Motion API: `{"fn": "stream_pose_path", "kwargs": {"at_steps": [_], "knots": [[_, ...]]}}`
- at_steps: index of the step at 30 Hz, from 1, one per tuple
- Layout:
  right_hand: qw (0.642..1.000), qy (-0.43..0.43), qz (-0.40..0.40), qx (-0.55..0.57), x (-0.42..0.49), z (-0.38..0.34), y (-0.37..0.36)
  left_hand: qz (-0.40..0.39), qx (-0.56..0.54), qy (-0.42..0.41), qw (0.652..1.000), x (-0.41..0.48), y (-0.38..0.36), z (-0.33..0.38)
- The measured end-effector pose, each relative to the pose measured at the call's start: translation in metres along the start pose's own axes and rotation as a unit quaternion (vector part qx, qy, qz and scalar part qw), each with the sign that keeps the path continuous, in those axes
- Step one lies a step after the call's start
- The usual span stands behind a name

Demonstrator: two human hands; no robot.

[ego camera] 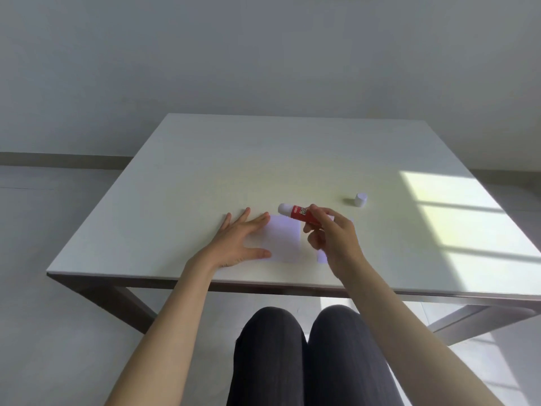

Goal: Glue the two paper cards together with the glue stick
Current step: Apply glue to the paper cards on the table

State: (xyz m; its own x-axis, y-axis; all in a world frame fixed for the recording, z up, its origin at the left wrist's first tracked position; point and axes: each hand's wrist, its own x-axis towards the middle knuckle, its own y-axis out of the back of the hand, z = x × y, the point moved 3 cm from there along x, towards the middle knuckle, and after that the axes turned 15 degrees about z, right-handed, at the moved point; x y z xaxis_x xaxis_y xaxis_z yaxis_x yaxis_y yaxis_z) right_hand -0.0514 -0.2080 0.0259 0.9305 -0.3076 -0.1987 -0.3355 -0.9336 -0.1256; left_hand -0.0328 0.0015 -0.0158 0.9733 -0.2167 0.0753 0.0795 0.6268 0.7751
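Presently on the bench (205,159), a pale square top on dark legs, sunlit at the right:

Item, paper card (285,241): white, flat on the bench near the front edge, centre. Left hand (238,244) lies palm down on its left part, fingers (257,219) spread and released, gripping nothing, thumb across the card's near left corner.

Item, second paper card (322,257): white, flat on the bench just right of the first; mostly hidden behind the right hand, only a near corner and a far strip visible. Whether the two cards touch cannot be told.

Item, glue stick (298,213): red body with white tip, uncapped, held tilted above the far edge of the cards, tip pointing left and far. Right hand (333,238) grasps its lower end, fingers clenched around the red barrel.

Item, cap (361,199): white, standing on the bench well apart to the far right of the cards, at the edge of the sunlit patch.

Item, person's knees in dark trousers (307,356), below the bench's near edge.
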Motion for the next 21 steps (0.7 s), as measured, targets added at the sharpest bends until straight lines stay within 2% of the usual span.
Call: {"fn": "stream_pose_path", "kwargs": {"at_steps": [3,6,12,18,21], "knots": [[0.975,-0.175,-0.039,0.128,-0.015,0.008,0.002,-0.002,0.002,-0.001,1.000,0.000,0.002,0.002],[0.948,-0.250,-0.069,0.186,-0.029,0.015,-0.001,0.013,-0.023,0.012,1.000,-0.001,0.003,0.005],[0.916,-0.296,-0.087,0.256,-0.046,0.025,-0.007,0.027,-0.099,0.050,0.994,-0.001,0.007,0.003],[0.913,-0.298,-0.080,0.267,-0.049,0.027,-0.007,0.040,-0.090,0.038,0.994,-0.003,0.008,0.007],[0.914,-0.291,-0.077,0.271,-0.050,0.028,-0.007,0.093,-0.134,0.038,0.986,-0.006,0.016,0.017]]}}
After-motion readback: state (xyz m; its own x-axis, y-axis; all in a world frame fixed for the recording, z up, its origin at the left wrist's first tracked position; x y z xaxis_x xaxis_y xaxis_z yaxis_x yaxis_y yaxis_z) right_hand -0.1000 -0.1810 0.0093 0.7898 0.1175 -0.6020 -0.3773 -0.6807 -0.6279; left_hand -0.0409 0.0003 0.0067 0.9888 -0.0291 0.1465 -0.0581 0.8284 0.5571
